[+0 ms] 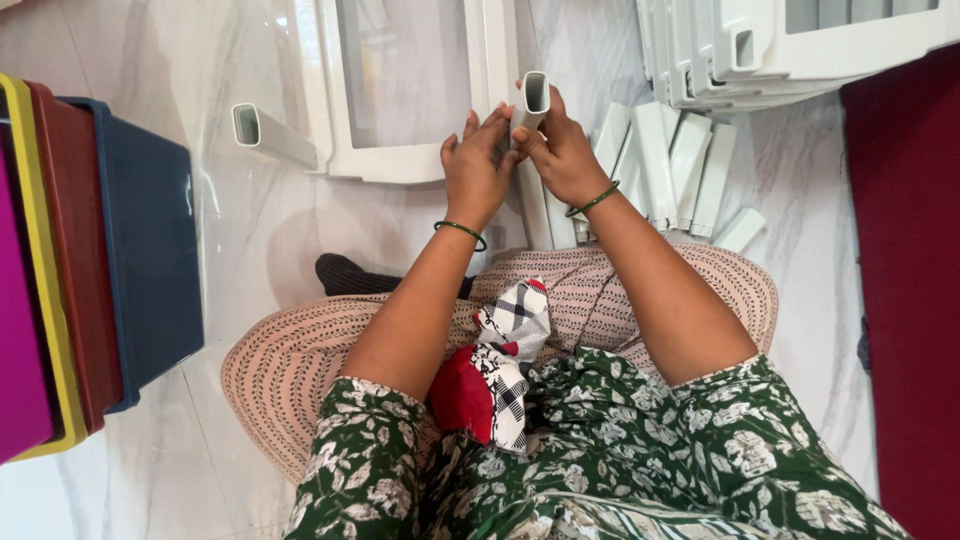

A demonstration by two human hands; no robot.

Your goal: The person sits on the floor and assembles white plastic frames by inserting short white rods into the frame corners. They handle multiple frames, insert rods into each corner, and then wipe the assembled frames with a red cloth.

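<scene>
Both hands, left (476, 165) and right (563, 150), clasp an upright white tube (533, 100) just beside the white frame (400, 165); seemingly mid-fitting; next needs careful alignment.

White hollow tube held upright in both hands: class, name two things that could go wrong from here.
1. The white tube is pinched only near its top between the right hand and left hand; it might slip and fall onto the loose white pieces beside it.
2. The checked cloth lies loose on the lap and may slide off.
</scene>
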